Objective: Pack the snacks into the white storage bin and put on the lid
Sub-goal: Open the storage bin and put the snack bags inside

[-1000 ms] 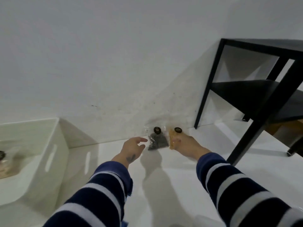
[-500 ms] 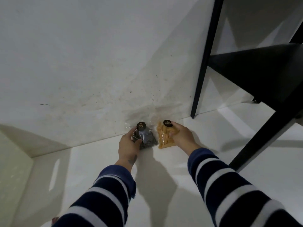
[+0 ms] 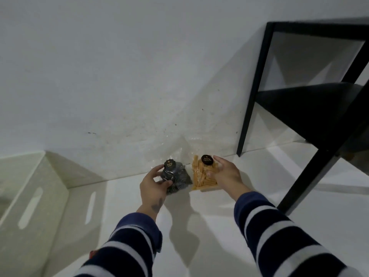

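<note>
Two clear snack bags stand on the white floor against the wall. The dark snack bag holds black spiral pieces and has a round black label. My left hand grips it from the left, thumb and fingers curled round it. The orange snack bag holds yellow sticks and carries a similar label. My right hand holds it from the right side, fingers curled onto the bag. The white storage bin stands at the left, its slotted side wall facing me. No lid is in view.
A black metal shelf frame stands at the right, one leg close to the orange bag, another leg nearer me. The white wall rises right behind the bags. The white floor lies between the bin and the frame.
My left hand reached the dark bag and closed round it. My right hand kept hold of the orange bag. The view shifted, and the bin's side came back in at the left.
</note>
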Demonstrator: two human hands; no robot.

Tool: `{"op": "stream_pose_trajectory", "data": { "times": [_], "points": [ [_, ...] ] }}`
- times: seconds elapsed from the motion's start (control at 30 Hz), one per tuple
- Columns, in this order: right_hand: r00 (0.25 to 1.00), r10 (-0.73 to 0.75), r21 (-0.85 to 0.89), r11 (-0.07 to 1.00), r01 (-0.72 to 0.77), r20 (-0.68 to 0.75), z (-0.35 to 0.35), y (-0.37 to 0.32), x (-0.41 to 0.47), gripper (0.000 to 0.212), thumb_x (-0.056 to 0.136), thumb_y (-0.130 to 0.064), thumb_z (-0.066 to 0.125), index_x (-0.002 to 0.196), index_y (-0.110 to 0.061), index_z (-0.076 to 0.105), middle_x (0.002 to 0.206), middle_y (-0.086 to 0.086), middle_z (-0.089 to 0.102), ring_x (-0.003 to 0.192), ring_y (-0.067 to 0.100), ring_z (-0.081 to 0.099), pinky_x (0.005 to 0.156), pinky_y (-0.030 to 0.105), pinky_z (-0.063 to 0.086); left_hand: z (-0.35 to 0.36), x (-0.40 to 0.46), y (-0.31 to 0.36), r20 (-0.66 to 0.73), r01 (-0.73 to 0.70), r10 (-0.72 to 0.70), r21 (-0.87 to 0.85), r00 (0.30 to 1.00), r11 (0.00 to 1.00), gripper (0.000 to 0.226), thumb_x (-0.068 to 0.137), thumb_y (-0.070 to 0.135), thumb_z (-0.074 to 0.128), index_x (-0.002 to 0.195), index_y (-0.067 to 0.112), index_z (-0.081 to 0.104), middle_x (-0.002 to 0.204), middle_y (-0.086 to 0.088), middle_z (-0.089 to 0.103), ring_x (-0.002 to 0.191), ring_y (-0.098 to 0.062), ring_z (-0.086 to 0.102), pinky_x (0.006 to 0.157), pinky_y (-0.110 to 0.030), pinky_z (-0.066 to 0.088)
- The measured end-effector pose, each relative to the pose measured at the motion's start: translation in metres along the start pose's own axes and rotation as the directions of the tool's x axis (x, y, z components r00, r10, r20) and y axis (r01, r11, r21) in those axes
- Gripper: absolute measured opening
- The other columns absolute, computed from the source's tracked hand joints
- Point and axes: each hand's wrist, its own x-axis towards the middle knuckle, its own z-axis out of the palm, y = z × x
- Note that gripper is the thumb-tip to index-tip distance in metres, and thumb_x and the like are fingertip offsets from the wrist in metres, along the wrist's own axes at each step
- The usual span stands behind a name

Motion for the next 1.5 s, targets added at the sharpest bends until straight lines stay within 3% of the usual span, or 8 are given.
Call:
{"op": "stream_pose_trajectory", "data": {
  "times": [0.17,0.3,0.57,0.77,0.9,1.13,1.27,1.5],
  "points": [
    [0.994,-0.106,0.004,0.994,0.106,0.019,0.008,-0.058,-0.047,0.071,0.08,-0.009,0.074,0.141,-0.028,0.043,0.138,0.002,0.051,0.12,0.02,0.054,0.1,0.032,0.045,-0.062,-0.012,0.048,0.022,-0.04,0.042,-0.081,0.999,0.996,0.069,0.075,-0.017,0.065,0.132,0.021,0.053,0.105,-0.004,0.056,0.088,-0.024,0.064,0.073,-0.039,0.058],
    [0.974,-0.226,-0.054,0.973,0.227,0.015,0.032,-0.11,-0.089,0.07,0.079,-0.014,0.075,0.14,-0.027,0.044,0.132,0.005,0.057,0.115,0.02,0.056,0.103,0.039,0.045,-0.129,-0.019,0.087,-0.004,-0.119,0.119,-0.071,0.993,0.99,0.073,0.076,-0.014,0.066,0.136,0.023,0.048,0.102,0.0,0.058,0.088,-0.021,0.061,0.063,-0.021,0.052],
    [0.924,-0.381,-0.142,0.914,0.381,0.023,0.128,-0.212,-0.167,0.067,0.079,-0.026,0.074,0.139,-0.031,0.045,0.133,0.002,0.055,0.116,0.022,0.055,0.1,0.038,0.046,-0.285,-0.018,0.124,-0.09,-0.229,0.225,-0.031,0.97,0.973,0.073,0.075,-0.013,0.066,0.136,0.025,0.049,0.108,-0.004,0.058,0.086,-0.021,0.06,0.076,-0.032,0.053],
    [0.885,-0.452,-0.179,0.867,0.466,0.116,0.232,-0.258,-0.22,0.06,0.081,-0.027,0.072,0.137,-0.028,0.048,0.131,-0.002,0.058,0.117,0.02,0.055,0.096,0.034,0.047,-0.402,-0.016,0.101,-0.178,-0.161,0.169,0.062,0.969,0.985,0.073,0.078,-0.014,0.063,0.137,0.024,0.047,0.106,-0.002,0.058,0.09,-0.02,0.06,0.086,-0.037,0.054],
    [0.881,-0.433,-0.295,0.831,0.472,0.19,0.301,-0.261,-0.239,0.027,0.085,-0.032,0.067,0.111,-0.031,0.062,0.097,-0.011,0.062,0.096,0.017,0.061,0.075,0.028,0.044,-0.456,-0.007,0.058,-0.168,-0.024,0.038,0.085,0.985,0.996,0.077,0.077,-0.017,0.062,0.14,0.024,0.043,0.098,0.008,0.058,0.105,-0.029,0.06,0.09,-0.051,0.053],
    [0.924,-0.311,-0.616,0.689,0.381,0.223,0.385,-0.242,-0.214,0.015,0.091,-0.019,0.054,0.103,-0.017,0.063,0.099,0.0,0.067,0.088,0.019,0.064,0.066,0.026,0.046,-0.48,0.026,0.008,-0.145,0.133,-0.095,0.282,0.985,0.95,0.078,0.072,-0.016,0.067,0.138,0.02,0.046,0.125,-0.016,0.058,0.114,-0.037,0.056,0.095,-0.044,0.05],
    [0.934,-0.269,-0.729,0.586,0.354,0.237,0.401,-0.236,-0.19,0.019,0.091,-0.005,0.048,0.096,-0.012,0.065,0.1,0.003,0.068,0.09,0.02,0.065,0.069,0.027,0.048,-0.46,0.054,-0.003,-0.045,0.187,-0.183,0.327,0.982,0.926,0.077,0.076,-0.018,0.061,0.142,0.017,0.039,0.115,-0.011,0.061,0.113,-0.029,0.056,0.097,-0.043,0.049],
    [0.962,-0.145,-0.572,0.779,0.255,0.232,0.424,-0.223,-0.163,0.027,0.095,-0.009,0.043,0.121,-0.01,0.053,0.119,0.007,0.062,0.107,0.023,0.06,0.078,0.027,0.045,-0.434,0.088,-0.033,-0.042,0.204,-0.202,0.338,0.978,0.919,0.076,0.08,-0.023,0.044,0.144,0.016,0.035,0.137,-0.017,0.049,0.12,-0.033,0.053,0.098,-0.04,0.049]
  ]
}}
